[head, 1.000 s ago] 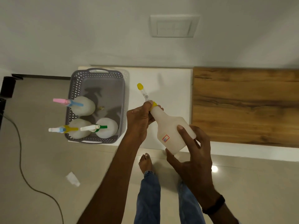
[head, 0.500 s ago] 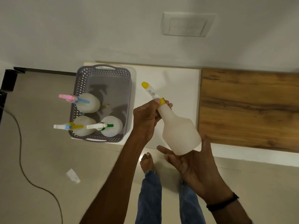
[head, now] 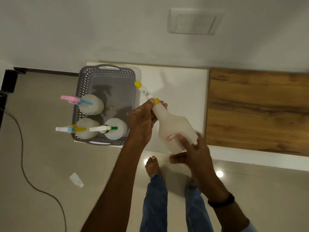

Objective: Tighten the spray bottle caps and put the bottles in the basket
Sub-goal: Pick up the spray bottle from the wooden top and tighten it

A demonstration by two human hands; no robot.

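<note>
I hold a white spray bottle [head: 173,128] tilted above the white counter, its yellow-tipped nozzle [head: 138,84] pointing up-left toward the basket. My left hand [head: 143,121] wraps the bottle's neck at the yellow cap collar [head: 156,101]. My right hand [head: 192,151] grips the bottle's base, fingers blurred over a red label. A grey perforated basket [head: 80,91] at the counter's left end holds three white spray bottles: one with a pink and blue head [head: 91,104], one with a yellow and blue head [head: 87,128], one with a green and white head [head: 115,128].
A wooden counter section [head: 257,111] lies to the right of the white counter [head: 180,84]. A switch plate [head: 194,21] is on the wall. On the floor are a black cable [head: 25,174], a scrap of paper [head: 76,179], and my bare foot [head: 152,165].
My right hand went from gripping the bottle's side to cupping under its base, then closed on the base again. The bottle has turned in my grip and its red label shows again.
</note>
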